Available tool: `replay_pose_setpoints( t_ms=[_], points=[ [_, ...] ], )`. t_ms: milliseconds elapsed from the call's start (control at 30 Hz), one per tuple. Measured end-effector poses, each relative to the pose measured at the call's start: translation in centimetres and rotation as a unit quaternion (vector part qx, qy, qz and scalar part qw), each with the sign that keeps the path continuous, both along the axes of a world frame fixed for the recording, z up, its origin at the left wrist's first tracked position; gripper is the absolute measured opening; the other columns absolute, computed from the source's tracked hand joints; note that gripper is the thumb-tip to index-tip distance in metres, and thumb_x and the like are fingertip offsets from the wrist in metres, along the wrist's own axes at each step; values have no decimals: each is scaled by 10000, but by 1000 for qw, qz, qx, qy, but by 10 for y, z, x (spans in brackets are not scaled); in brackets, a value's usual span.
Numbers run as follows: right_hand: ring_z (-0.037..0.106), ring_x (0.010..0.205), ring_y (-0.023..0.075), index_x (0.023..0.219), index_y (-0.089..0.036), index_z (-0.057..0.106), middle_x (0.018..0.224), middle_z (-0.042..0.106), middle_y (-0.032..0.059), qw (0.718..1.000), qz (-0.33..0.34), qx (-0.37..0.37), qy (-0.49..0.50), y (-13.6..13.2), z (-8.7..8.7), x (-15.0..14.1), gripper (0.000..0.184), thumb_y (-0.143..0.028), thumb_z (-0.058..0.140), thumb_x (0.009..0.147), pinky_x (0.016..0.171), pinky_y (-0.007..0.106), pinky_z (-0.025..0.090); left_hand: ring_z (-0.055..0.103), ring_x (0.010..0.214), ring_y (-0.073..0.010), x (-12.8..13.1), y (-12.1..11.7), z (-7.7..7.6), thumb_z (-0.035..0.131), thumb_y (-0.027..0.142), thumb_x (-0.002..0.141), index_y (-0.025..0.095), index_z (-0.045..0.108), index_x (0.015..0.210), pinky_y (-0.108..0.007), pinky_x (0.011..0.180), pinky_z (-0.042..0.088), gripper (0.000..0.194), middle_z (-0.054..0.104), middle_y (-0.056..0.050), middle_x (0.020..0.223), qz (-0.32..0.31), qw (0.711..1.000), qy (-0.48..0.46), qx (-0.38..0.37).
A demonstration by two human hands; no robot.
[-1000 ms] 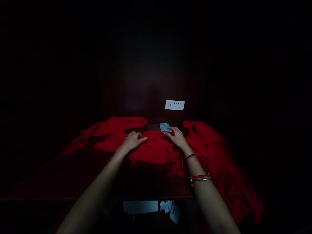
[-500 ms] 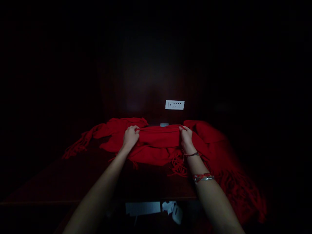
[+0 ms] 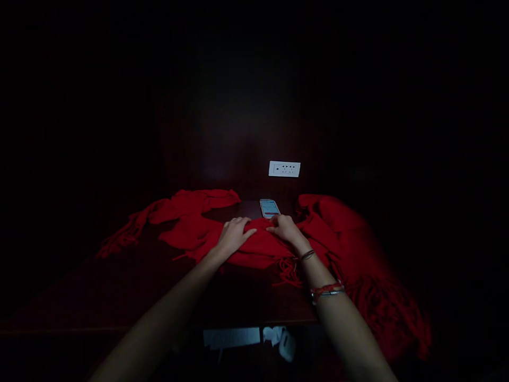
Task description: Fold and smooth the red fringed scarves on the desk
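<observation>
Red cloth [image 3: 254, 255] lies under both hands at the centre of the frame, and from my end of the feed it looks gathered in folds, not smooth. I see the left hand [image 3: 234, 235] resting on it, fingers bent, thumb standing a little off from them; the right hand [image 3: 287, 229] is loosely curled over the far edge, thumb towards the left. Both touch the cloth, but I cannot tell whether either has a fold pinched.

As I judge it, the handling is partway: the middle part has been drawn into a narrow band, while its edges lie uneven and a fringe [image 3: 288, 273] sprawls loose just below the right hand. What is left undone shows further out. A rumpled red stretch [image 3: 199, 201] trails to the left of centre, and a broad red drape [image 3: 353, 233] runs to the lower right, neither of them neat. I cannot tell whether all this is one piece.

Beyond the hands, a phone [image 3: 270, 207] lies with its screen lit on the dark table [image 3: 131, 297]. Above it, right of centre, I see a white socket [image 3: 284, 168].
</observation>
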State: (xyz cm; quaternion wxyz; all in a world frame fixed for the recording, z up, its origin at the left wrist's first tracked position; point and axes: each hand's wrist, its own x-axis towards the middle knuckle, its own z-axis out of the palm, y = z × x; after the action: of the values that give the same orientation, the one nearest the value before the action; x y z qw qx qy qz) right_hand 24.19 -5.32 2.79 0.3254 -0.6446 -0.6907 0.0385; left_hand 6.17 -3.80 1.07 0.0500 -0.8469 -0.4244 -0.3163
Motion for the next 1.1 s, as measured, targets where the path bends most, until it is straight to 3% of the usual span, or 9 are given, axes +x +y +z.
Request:
replay_pose_setpoints(
  t_ms=[100, 267, 333, 467, 600, 667, 833, 967, 1100],
  points=[
    [564, 688, 142, 691, -159, 625, 703, 633, 54, 999, -38, 7, 1, 0, 1, 6, 110, -217, 532, 682, 618, 202, 376, 533, 818, -174, 1, 3, -3, 412, 288, 791, 186, 576, 827, -270, 738, 376, 197, 601, -47, 839, 20, 999, 33, -15],
    [558, 749, 165, 844, -133, 613, 820, 629, 88, 951, -257, 131, 109, -9, 14, 47, 271, -257, 387, 761, 668, 232, 380, 538, 819, -199, -49, 17, 25, 311, 288, 817, 168, 531, 920, -285, 692, 393, 271, 590, -84, 893, 270, 953, -131, -30],
    [555, 760, 181, 879, -116, 600, 833, 616, 110, 946, -295, 96, 98, -10, 13, 58, 297, -238, 354, 767, 673, 251, 382, 548, 781, -226, -65, 20, 31, 289, 291, 817, 151, 525, 927, -307, 637, 404, 295, 592, -114, 859, 309, 940, -136, -55],
    [537, 808, 171, 839, -145, 608, 886, 585, 92, 983, -181, -4, 12, -5, 5, 52, 241, -111, 472, 643, 714, 231, 378, 545, 807, -249, -59, 14, 25, 399, 200, 734, 145, 548, 894, -329, 652, 415, 226, 583, -125, 850, 283, 953, -70, -83],
    [450, 987, 163, 1059, -132, 506, 1076, 500, 98, 992, -57, 105, -44, 3, 0, 25, 364, -160, 458, 699, 862, 241, 319, 402, 1066, -246, -28, 5, 7, 443, 133, 678, 167, 425, 1131, -344, 829, 360, 454, 422, -129, 1169, 156, 988, 6, -1],
    [426, 1029, 167, 1145, -106, 430, 1128, 471, 117, 991, -28, 108, -67, 8, -5, 15, 411, -185, 420, 742, 885, 255, 306, 300, 1153, -235, -15, 6, -3, 438, 205, 727, 169, 364, 1192, -345, 904, 297, 473, 309, -118, 1275, 86, 996, 15, 8],
    [522, 928, 186, 1203, -144, 375, 1014, 566, 109, 996, -38, -31, -71, 17, -22, 8, 472, -264, 456, 754, 773, 258, 377, 484, 999, -205, -11, 11, -13, 280, 386, 834, 137, 407, 1170, -299, 838, 350, 436, 520, -121, 1098, 11, 990, 28, -139],
    [559, 834, 178, 926, -192, 596, 880, 624, 60, 994, 28, -60, -81, 15, -21, 6, 259, -317, 516, 714, 695, 218, 387, 530, 912, -187, -18, 6, -1, 168, 342, 866, 173, 559, 964, -290, 803, 348, 437, 597, -88, 950, 50, 991, 4, -121],
    [561, 768, 156, 770, -184, 623, 796, 632, 55, 994, 38, -50, -93, 10, -15, -6, 146, -232, 497, 716, 673, 211, 369, 485, 957, -237, -6, 2, -4, 393, 441, 777, 206, 517, 1035, -364, 786, 336, 370, 559, -86, 1014, 86, 993, 36, -67]
  ],
)
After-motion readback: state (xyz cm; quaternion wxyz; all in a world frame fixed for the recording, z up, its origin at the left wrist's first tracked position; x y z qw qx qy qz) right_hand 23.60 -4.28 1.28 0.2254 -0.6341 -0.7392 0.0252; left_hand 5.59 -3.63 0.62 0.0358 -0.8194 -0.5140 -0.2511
